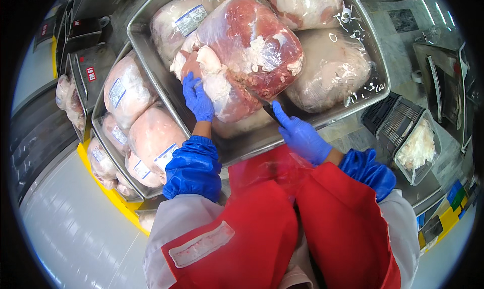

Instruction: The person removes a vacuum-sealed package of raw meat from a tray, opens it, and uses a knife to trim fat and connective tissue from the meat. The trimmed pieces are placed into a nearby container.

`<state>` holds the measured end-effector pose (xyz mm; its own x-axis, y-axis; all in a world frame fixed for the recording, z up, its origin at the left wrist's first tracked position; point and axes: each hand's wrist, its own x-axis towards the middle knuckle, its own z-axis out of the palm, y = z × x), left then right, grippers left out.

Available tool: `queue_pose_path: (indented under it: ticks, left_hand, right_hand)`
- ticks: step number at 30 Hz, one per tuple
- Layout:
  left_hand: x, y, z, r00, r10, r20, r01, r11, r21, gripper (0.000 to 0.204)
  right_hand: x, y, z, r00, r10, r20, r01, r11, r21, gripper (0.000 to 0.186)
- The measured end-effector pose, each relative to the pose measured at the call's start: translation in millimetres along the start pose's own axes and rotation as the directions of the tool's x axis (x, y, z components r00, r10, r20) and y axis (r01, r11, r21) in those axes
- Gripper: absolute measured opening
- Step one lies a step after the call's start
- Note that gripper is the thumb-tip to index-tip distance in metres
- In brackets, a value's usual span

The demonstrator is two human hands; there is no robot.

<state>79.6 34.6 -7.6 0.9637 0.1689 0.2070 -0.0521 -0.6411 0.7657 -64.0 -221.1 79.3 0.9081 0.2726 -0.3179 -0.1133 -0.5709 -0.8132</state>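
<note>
My left hand (pixel 197 97), in a blue glove, grips the left edge of a pale and red piece of raw meat (pixel 219 92). My right hand (pixel 297 137), also gloved in blue, holds a black-handled knife (pixel 277 113); its blade meets the cut, fleshy area between this piece and a large red joint (pixel 252 37) above it. Both pieces rest on wrapped meat packs (pixel 327 69) in a deep steel tray (pixel 385 72). Part of the blade is hidden at the meat.
Steel trays of pale wrapped, labelled meat (pixel 141 140) stand at the left, above a yellow edge (pixel 108 185). At the right are a dark slotted crate (pixel 377 112), a basket with white scraps (pixel 416 145) and dark metal equipment (pixel 436 79). My red apron (pixel 343 213) fills the lower middle.
</note>
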Motion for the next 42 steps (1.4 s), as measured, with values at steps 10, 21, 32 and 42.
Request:
queue_pose_path:
  ticks: [10,21,32,42]
  left_hand:
    - [8.4,-3.9,-1.9,0.999,0.022,0.025,-0.023,0.999,0.041,0.015]
    - [0.4,1.6,2.5,1.0,-0.017,-0.009,0.017,1.0,-0.007,0.016]
    - [3.4,1.2,-2.3,0.998,0.068,0.005,-0.068,0.997,0.027,0.012]
    - [8.9,7.1,-5.2,0.998,-0.05,0.03,0.05,0.999,0.008,0.016]
  right_hand:
    - [1.4,1.0,-5.1,0.98,-0.152,-0.131,0.161,0.985,0.063,0.069]
    - [24.6,-19.4,-59.5,0.98,0.024,0.197,-0.096,0.927,0.364,0.066]
    - [7.9,-19.9,49.9,0.943,0.29,0.163,-0.285,0.957,-0.051,0.069]
    - [30.0,-43.5,-73.6,0.905,0.119,0.407,-0.357,0.733,0.579,0.073]
